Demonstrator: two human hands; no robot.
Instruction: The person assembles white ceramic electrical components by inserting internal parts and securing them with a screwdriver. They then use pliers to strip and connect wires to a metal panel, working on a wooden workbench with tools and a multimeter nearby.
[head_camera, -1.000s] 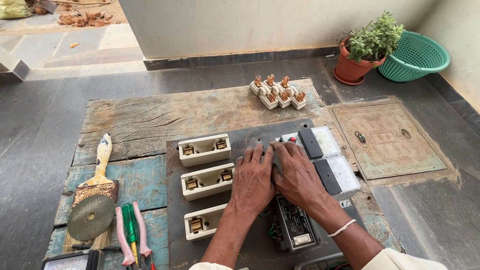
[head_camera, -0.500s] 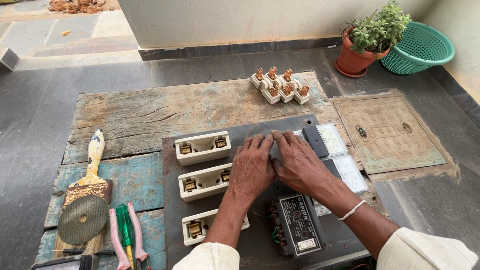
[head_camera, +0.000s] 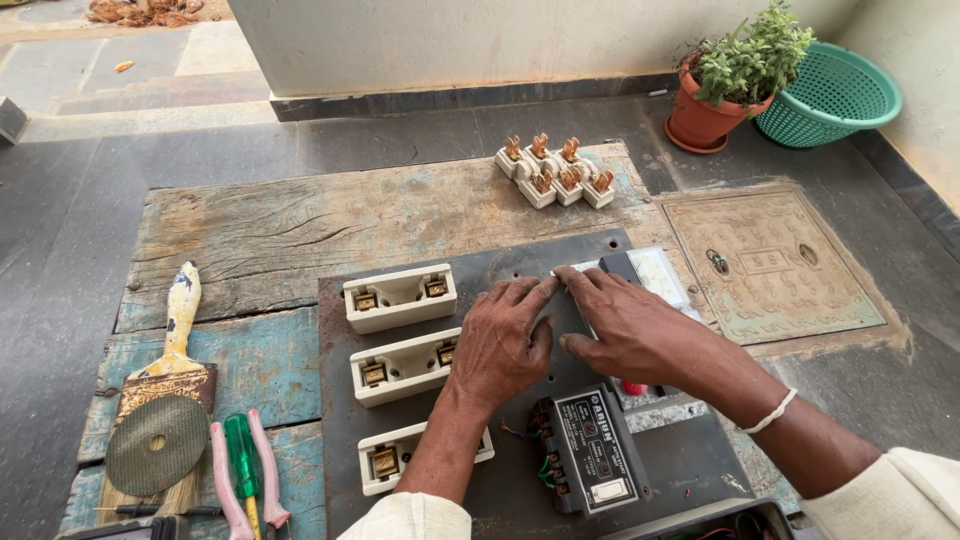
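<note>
Head view: nearest you, a black breaker module (head_camera: 592, 462) sits on the dark metal panel (head_camera: 520, 270). Your left hand (head_camera: 503, 345) lies flat, fingers spread, beside the white fuse bases (head_camera: 400, 296); your right hand (head_camera: 628, 325) presses open on the panel, fingertips meeting. Farther off, small fuse carriers (head_camera: 556, 173) rest on the wooden board (head_camera: 300, 220).

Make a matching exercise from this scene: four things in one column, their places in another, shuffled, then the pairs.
Things:
1. paintbrush
2. potted plant
3. cluster of small fuse carriers
4. black electrical module

Places:
A. far edge of the wooden board
B. left end of the board, under a grinding disc
C. on the metal plate, near edge, below the hands
D. beside the green basket, by the wall

Pairs: 1-B, 2-D, 3-A, 4-C
</note>
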